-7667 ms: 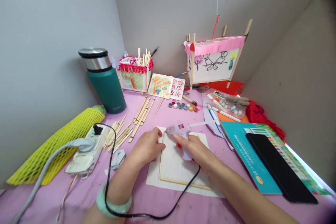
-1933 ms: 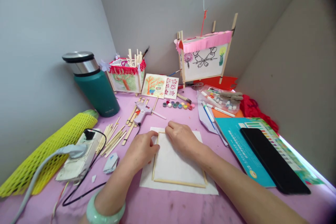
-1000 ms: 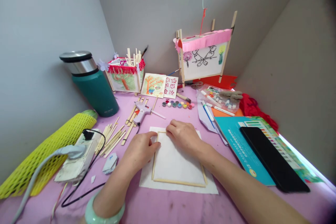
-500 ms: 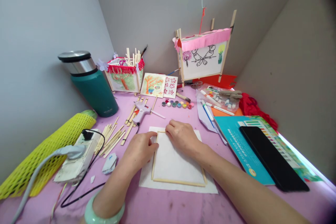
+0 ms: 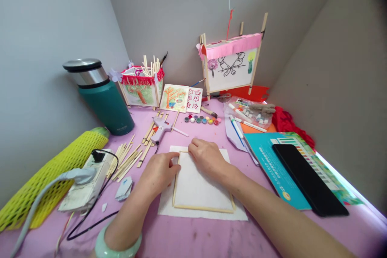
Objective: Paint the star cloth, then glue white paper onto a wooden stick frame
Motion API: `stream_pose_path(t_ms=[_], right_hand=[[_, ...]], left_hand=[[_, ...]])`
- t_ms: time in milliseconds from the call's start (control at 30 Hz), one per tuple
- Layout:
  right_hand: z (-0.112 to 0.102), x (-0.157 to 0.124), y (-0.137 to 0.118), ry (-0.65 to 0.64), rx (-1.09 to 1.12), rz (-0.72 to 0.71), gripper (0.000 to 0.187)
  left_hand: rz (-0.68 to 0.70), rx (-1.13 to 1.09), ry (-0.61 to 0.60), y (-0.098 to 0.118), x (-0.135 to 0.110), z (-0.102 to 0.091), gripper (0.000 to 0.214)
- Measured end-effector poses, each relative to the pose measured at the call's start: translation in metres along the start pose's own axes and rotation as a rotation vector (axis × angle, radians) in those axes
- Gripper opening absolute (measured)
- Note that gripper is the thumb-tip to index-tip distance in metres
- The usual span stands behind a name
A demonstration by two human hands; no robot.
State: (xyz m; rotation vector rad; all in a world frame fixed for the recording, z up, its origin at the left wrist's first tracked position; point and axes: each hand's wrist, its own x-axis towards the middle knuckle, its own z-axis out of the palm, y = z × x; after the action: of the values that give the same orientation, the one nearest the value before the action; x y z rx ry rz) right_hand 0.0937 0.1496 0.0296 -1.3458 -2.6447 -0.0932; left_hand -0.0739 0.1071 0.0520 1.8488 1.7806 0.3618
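A frame of thin wooden sticks (image 5: pixel 204 209) lies flat on a white paper sheet (image 5: pixel 169 213) in front of me. My left hand (image 5: pixel 159 171) is at the frame's far left corner, thumb and forefinger closed about the left stick. Over the far side is my right hand (image 5: pixel 205 155), its fingers curled down on the far stick; the fingertips are partly hidden. That hand and forearm cover much of the far and right sticks. A pale glue gun (image 5: pixel 162 128) rests just beyond the paper, a white glue stick jutting from it.
Loose wooden sticks (image 5: pixel 128 163) and a power strip (image 5: pixel 86 185) with cables lie left, near a green bottle (image 5: pixel 105 107). Paint pots (image 5: pixel 203 119) and two paper lanterns (image 5: pixel 231 68) stand behind. A black phone (image 5: pixel 308 179) rests on a blue pad (image 5: pixel 272 169) at right.
The whole view has shifted slightly, so things appear a little further left. Both hands keep their places on the stick frame.
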Motion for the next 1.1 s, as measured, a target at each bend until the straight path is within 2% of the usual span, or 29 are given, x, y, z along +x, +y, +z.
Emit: stream_pose_path(t_ms=[133,200,300,367,467,600,1000,1100], right_hand=[[-0.009,-0.001,0.002,-0.014,0.028,-0.002,0.016],[-0.020,-0.003,0.013,0.034,0.089,0.033,0.016],[-0.037,-0.014,0.038,0.181,0.209,0.180,0.017],[-0.043,-0.026,0.055,0.219,0.260,0.284,0.017],[-0.039,-0.045,0.071,0.160,0.285,0.364,0.019],[-0.024,-0.058,0.074,0.079,0.338,0.370,0.020],[-0.011,-0.059,0.071,0.050,0.334,0.262,0.022],[-0.011,-0.060,0.071,0.052,0.332,0.267,0.021]], left_hand=[[0.005,-0.001,0.002,-0.002,0.000,0.001,0.036],[0.004,-0.015,-0.001,-0.002,0.000,0.001,0.036],[-0.008,-0.023,-0.009,-0.001,0.000,0.000,0.035],[-0.016,-0.018,-0.014,0.000,0.000,-0.001,0.034],[-0.011,-0.001,0.001,0.000,0.000,-0.002,0.031],[-0.015,-0.007,0.007,-0.001,0.001,-0.002,0.024],[-0.033,0.000,0.010,-0.003,0.001,0.001,0.019],[-0.030,0.041,0.046,-0.003,0.001,-0.001,0.020]])
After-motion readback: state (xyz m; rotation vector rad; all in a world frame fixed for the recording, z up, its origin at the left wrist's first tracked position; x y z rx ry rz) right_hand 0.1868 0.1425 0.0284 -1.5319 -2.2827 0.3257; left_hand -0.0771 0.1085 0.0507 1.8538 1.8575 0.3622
